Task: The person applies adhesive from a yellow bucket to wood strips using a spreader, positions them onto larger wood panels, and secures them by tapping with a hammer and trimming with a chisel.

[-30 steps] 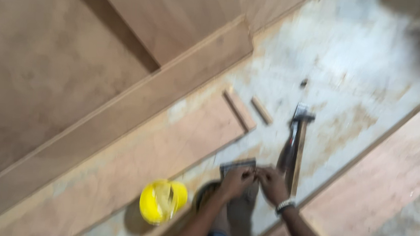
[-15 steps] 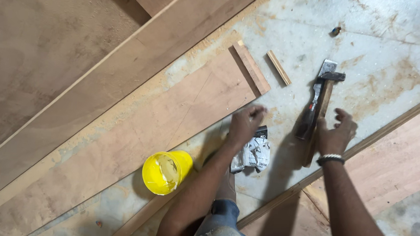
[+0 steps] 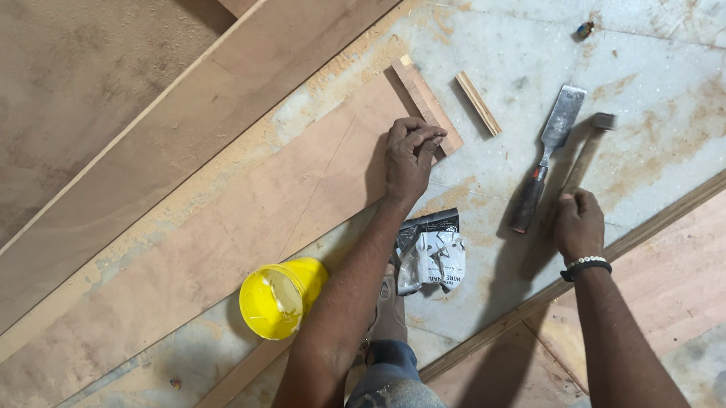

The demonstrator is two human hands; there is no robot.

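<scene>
Left hand (image 3: 410, 158) pinching one of two wood strips (image 3: 428, 106), right hand (image 3: 579, 225) gripping one hammer (image 3: 586, 151), one chisel (image 3: 543, 159), one yellow cup (image 3: 278, 298)

Just one view here, a head cam pointing pretty much straight down at the floor (image 3: 645, 70) from about standing or crouched-over height. Both arms come in from the bottom edge, so the bottom of the frame is nearest the wearer. It's close enough to catch the left hand (image 3: 409, 160) and right hand (image 3: 580, 226), with plywood sheets filling the left side.
</scene>
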